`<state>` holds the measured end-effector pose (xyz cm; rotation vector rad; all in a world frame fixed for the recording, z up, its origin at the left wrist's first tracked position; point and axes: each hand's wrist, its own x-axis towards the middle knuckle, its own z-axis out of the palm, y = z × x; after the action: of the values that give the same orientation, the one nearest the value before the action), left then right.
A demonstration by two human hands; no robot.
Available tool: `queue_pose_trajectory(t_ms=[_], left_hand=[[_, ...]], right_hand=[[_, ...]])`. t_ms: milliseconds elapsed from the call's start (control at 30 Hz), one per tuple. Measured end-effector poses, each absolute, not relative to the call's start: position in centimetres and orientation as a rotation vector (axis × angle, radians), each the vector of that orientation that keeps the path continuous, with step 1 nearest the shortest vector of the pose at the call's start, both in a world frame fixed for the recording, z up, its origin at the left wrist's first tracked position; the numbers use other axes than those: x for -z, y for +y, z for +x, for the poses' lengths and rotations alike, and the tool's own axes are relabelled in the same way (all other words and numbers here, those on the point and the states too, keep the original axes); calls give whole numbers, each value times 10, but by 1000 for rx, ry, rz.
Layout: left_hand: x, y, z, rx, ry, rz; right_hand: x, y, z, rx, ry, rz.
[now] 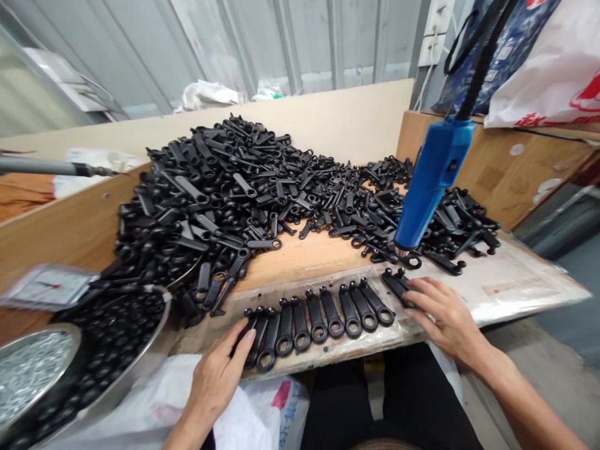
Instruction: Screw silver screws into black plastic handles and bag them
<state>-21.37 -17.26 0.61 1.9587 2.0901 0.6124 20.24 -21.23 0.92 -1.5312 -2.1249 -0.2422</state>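
A row of black plastic levers, each with a ring at the near end and a small knob at the far end, lies along the table's front edge. At the row's left end, my left hand has its thumb and fingers closed around the end lever, partly hiding it. My right hand curls its fingers over a pair of levers at the right end, a small gap away from the others; their ring ends are covered. Above and behind my right hand hangs a blue electric screwdriver, its tip just over the loose levers.
A large heap of similar levers fills the back of the wooden table. At left stand a metal bowl of black round knobs, a smaller bowl of screws, and a square clock. A wooden box bounds the right side.
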Motion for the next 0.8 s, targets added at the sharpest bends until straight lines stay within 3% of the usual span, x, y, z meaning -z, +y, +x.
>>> queue_pose_trajectory(t_ms=[133,233,333,500,800], left_hand=[[-11,-174,-202,-870,2008,2340],[-25,-185,-164,-1040,1606,2694],[-35,-195,-113,-820,1183,2881],[-25,-191,-65,-505,1064,2896],[-12,-182,-59,-552,1036,2843]], right_hand=[[-8,-217,225,289,-2048,-1638],[-4,-223,229,249,-2064,-1653],[2,-227,227,207,-2083,-1657],[12,-221,219,126,-2109,-1643],[12,-209,204,-26,-2098,-1479]])
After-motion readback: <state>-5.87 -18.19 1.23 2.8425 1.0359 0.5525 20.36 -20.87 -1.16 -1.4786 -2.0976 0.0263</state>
